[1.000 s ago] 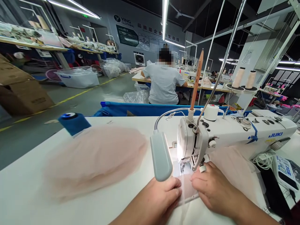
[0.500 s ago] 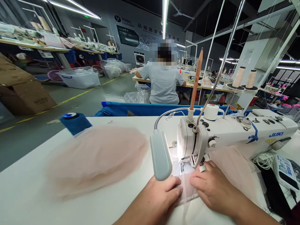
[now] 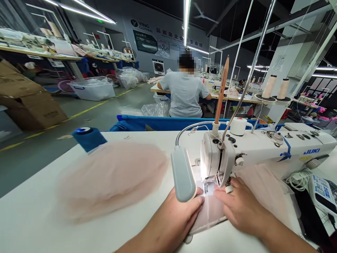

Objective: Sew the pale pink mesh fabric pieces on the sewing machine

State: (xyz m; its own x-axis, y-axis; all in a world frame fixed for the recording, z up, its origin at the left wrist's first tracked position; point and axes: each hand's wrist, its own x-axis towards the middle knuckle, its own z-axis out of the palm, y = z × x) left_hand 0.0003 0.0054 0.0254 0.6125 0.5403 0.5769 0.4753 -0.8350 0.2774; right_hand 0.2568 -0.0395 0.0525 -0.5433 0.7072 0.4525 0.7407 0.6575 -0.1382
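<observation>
Pale pink sheer fabric point(image 3: 214, 211) lies over the plate of a white sewing machine point(image 3: 218, 158), a line running down it towards the presser foot point(image 3: 206, 186). On its left edge is my left hand point(image 3: 179, 214), thumb and fingers closed together on the cloth, partly behind the grey lamp head point(image 3: 183, 175). My right hand point(image 3: 242, 205) presses the right side of the cloth with its fingertips close to the foot, its fingers bunched. Whether the cloth is pinched or only pressed under these fingers is hard to see. More pink fabric point(image 3: 265, 186) lies under the machine arm.
A heap of pink tulle point(image 3: 113, 179) and a blue thread cone point(image 3: 89, 138) are on the table's left. A pencil point(image 3: 222, 89) stands upright on the machine. At right are a white box with a display point(image 3: 321, 195) and a black phone-like slab point(image 3: 313, 214). A person point(image 3: 185, 91) sits ahead.
My left hand has shifted slightly up and left, and my right fingers have stretched nearer the foot. The hands are farther apart, with more cloth showing between them. The view has shifted slightly.
</observation>
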